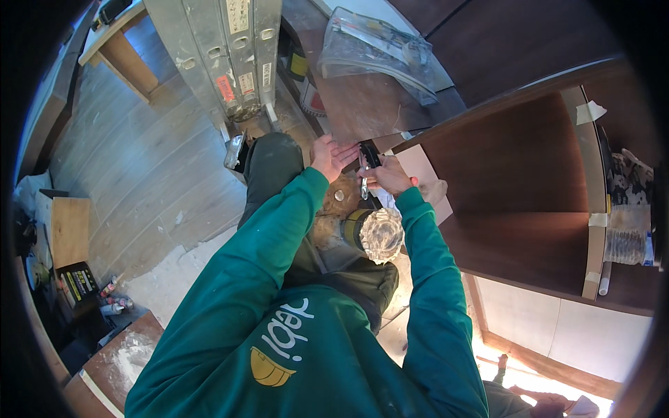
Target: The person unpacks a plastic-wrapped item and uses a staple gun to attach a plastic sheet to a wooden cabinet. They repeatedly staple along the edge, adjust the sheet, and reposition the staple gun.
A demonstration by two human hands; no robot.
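Observation:
My right hand (391, 175) is closed round a small black and silver hand tool (369, 157); its exact kind does not show. The tool is at the near edge of a dark brown panel (362, 104). Just to its left, my left hand (333, 157) has its fingers stretched out by the same edge, close to the tool. Whether its fingertips touch the panel or the tool I cannot tell. Below the hands, near my knees, stands a yellow-and-dark can (382, 235) with a pale, crumpled-looking top. A light flat piece (421, 171) lies beside my right wrist.
A grey metal ladder (216, 56) stands ahead to the left. A clear plastic bag (376, 52) lies on the brown panel. On the right is an open brown cabinet (516, 153). Boxes (70, 230) and small bottles (115, 303) sit at the far left. Another person's hand (554, 404) shows at lower right.

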